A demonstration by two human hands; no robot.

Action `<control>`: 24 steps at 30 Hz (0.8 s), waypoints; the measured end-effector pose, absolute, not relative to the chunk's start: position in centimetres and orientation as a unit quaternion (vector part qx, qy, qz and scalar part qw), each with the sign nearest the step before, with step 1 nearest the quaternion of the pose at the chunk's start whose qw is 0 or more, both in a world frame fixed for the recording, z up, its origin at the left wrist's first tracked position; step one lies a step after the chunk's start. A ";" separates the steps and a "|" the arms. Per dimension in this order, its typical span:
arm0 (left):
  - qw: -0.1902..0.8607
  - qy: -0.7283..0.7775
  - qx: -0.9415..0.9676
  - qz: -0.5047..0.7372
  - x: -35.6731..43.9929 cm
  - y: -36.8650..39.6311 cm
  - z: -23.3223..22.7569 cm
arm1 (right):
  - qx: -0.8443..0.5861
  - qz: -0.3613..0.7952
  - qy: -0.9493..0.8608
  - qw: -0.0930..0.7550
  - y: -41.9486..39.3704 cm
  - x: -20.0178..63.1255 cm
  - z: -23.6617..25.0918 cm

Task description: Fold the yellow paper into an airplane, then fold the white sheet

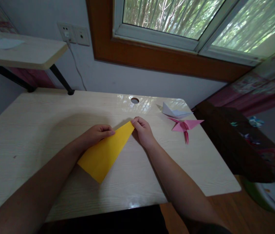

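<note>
A folded sheet of yellow paper (106,151) is held between my two hands, just above the table. It is wide at its lower left end and narrows toward the upper right. My left hand (97,134) pinches its upper left edge, with the thumb on top and the other fingers partly hidden behind. At the narrow upper right end, my right hand (142,128) is closed on the paper's tip between thumb and fingers. Both forearms reach in from the bottom of the view.
A pink folded paper figure (184,126) and a white paper boat (175,112) lie at the table's back right. The pale wooden table (61,195) has a round cable hole (134,100). A raised shelf (30,53) stands at the back left, below a wall socket (74,33).
</note>
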State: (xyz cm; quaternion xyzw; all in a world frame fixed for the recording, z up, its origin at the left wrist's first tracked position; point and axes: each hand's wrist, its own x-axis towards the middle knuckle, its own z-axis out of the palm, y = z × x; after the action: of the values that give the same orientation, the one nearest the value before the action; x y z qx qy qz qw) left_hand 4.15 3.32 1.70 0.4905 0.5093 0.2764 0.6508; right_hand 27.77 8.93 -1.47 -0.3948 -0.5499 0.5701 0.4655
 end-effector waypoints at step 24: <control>0.598 0.520 0.491 0.363 4.5 4.0 0.7 | -0.456 0.419 -0.522 0.587 9.9 28.4 -1.4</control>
State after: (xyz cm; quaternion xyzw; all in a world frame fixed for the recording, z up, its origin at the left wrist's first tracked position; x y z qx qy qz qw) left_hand 4.47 4.03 0.73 0.4912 0.5198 0.3625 0.5976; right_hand 28.36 9.86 -1.36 -0.4556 -0.5224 0.4189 0.5866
